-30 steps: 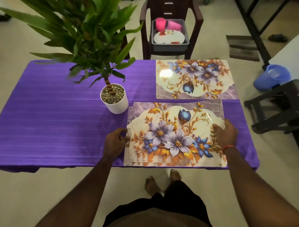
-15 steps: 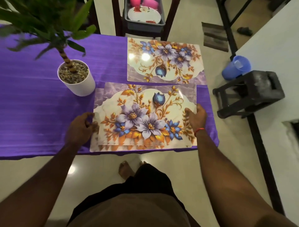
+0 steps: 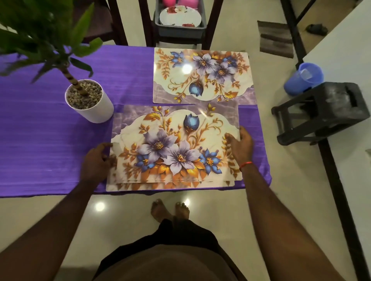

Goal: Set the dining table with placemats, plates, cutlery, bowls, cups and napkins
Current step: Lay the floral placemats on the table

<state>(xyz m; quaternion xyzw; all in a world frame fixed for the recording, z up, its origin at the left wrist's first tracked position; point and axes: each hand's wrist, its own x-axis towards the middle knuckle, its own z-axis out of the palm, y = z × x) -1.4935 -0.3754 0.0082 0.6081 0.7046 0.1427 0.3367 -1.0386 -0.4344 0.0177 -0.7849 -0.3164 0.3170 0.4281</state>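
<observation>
A potted plant [image 3: 88, 100] fills the upper left of the frame, its white pot of pebbles standing on the purple tablecloth [image 3: 40, 136] just beside the upper left corner of the placemat stack [image 3: 174, 148]. Below it, at centre left, the left hand [image 3: 96, 164] rests at the left edge of the stack, fingers curled against the edges of the mats; whether it pinches one or only touches them cannot be told.

The stack lies at the near edge of the table in the middle of the frame, several floral mats fanned slightly so that their lower edges show one under another (the bottom one slips out furthest at the lower left). Directly above it, almost touching, a single placemat [image 3: 202, 76] lies flat on the cloth at the far side of the table. Higher still, at top centre, a grey tub [image 3: 180, 30] sits on a dark chair [image 3: 212, 22], holding a flowered plate [image 3: 180, 18] and pink cups [image 3: 178, 2].

At centre right the right hand [image 3: 241, 146], a red thread at its wrist, grasps the right edge of the top mat, thumb lying on the printed face and fingers beyond the rim. Further right, off the table, a black stool [image 3: 321, 112] stands on the floor with a blue jug [image 3: 303, 78] just behind it.
</observation>
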